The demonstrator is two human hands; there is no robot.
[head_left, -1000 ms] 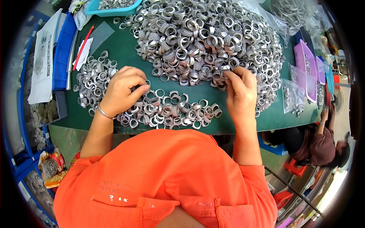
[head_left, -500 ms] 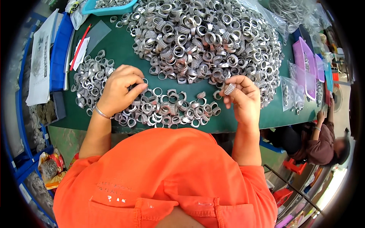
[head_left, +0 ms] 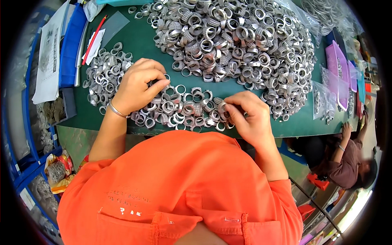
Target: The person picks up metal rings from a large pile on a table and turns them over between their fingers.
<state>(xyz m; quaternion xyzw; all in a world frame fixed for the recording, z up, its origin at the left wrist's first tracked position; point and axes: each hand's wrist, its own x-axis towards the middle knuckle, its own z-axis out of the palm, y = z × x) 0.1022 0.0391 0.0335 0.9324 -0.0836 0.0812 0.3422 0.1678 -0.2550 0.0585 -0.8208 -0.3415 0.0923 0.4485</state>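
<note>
Orange cloth of the person's shirt (head_left: 175, 192) fills the near part of the view, both forearms reaching out from it over the edge of the green surface (head_left: 134, 45). The right hand (head_left: 249, 118) has its fingers (head_left: 230, 107) drawn close together around a small metal ring (head_left: 223, 107) at the right end of the near row of rings (head_left: 179, 112); the ring is pinched between thumb and fingertips, just above the surface edge. The left hand (head_left: 136, 87), a thin bracelet (head_left: 116, 111) at its wrist, curls its fingers narrowly over the left part of that row, tips touching the rings; whether it holds one I cannot tell.

The rings look like small stiff metal bands, some with ridged outer faces: light singly, hard, probably smooth and apt to slip or roll, so a pinch across the rim or through the hole seems the surest hold.

Left of the hand lies a smaller heap of rings (head_left: 104, 73). Farther off, a large pile of rings (head_left: 237, 45) covers the middle of the surface. At the far left are a red pencil (head_left: 94, 38), white papers (head_left: 49, 57) and a blue tray (head_left: 71, 45); clear bags (head_left: 324, 98) lie at the right, where another person (head_left: 347, 159) sits.
</note>
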